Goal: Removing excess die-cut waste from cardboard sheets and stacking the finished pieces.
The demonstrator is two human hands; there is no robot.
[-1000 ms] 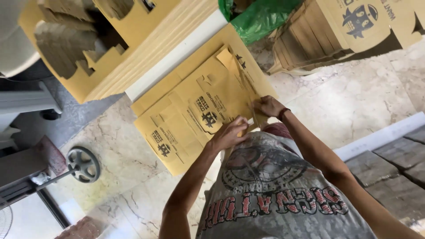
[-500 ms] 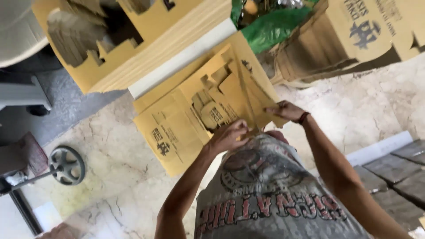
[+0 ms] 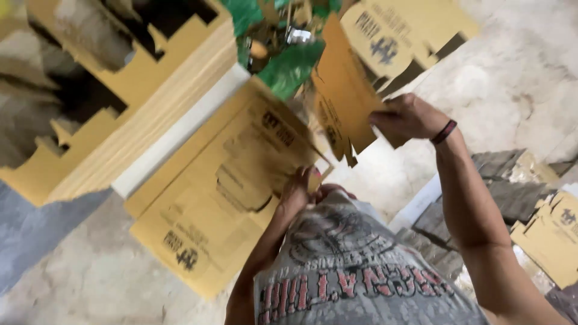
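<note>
My right hand (image 3: 408,117) grips a brown die-cut cardboard piece (image 3: 337,108) and holds it lifted above the floor, near a green bag. My left hand (image 3: 296,191) rests on the near edge of a printed brown cardboard sheet (image 3: 223,198) that lies flat on the pale floor, its fingers pinching the sheet's edge. The sheet shows cut-out outlines where shapes have come away. My grey printed shirt (image 3: 355,271) fills the lower middle of the view.
A thick stack of die-cut cardboard sheets (image 3: 120,102) sits at the upper left, on a white board (image 3: 180,135). A green bag (image 3: 283,60) with scraps lies at the top. More printed cardboard pieces (image 3: 551,238) and grey blocks (image 3: 506,180) lie at the right.
My right hand has pulled a cut piece free of the flat sheet and raised it up and to the right. My left hand has stayed on the sheet's edge. The camera has moved closer.
</note>
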